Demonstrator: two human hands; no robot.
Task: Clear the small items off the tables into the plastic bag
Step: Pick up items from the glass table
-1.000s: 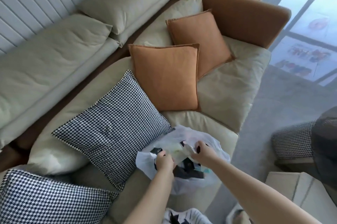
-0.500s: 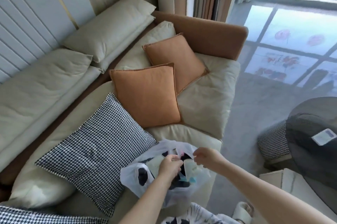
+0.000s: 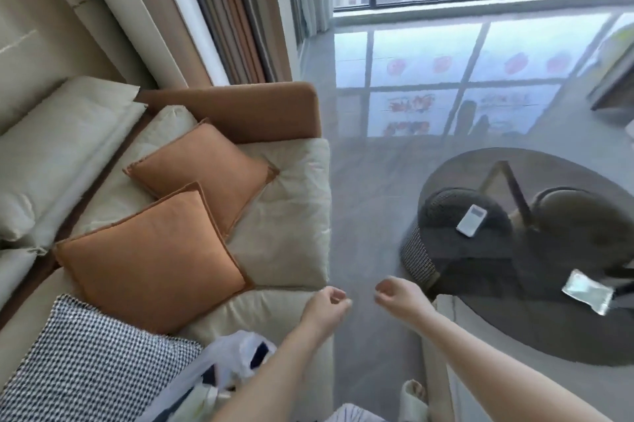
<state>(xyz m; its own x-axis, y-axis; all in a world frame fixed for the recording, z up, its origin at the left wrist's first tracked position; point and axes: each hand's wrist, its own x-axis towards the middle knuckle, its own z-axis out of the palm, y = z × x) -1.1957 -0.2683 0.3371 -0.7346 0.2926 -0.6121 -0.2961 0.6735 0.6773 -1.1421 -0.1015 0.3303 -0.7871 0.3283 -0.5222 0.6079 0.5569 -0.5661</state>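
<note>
The plastic bag [image 3: 219, 370] is left slumped on the sofa's [image 3: 284, 215] front edge. Left hand [image 3: 324, 306] and right hand [image 3: 399, 298] are held loosely curled, nothing gripped. A white remote [image 3: 471, 220] and foil packet [image 3: 587, 291] are seen on the bench [image 3: 549, 335], near its left and right edges.

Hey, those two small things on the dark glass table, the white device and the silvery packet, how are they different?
The white device is a smooth, rigid rectangle with rounded corners; the silvery packet is crinkled, shiny foil. The white device looks narrower than the silvery packet. The white device lies toward the middle of the glass table, farther from both hands; the silvery packet lies nearer the person, toward the right edge of the view. Both lie flat, untouched.
</note>
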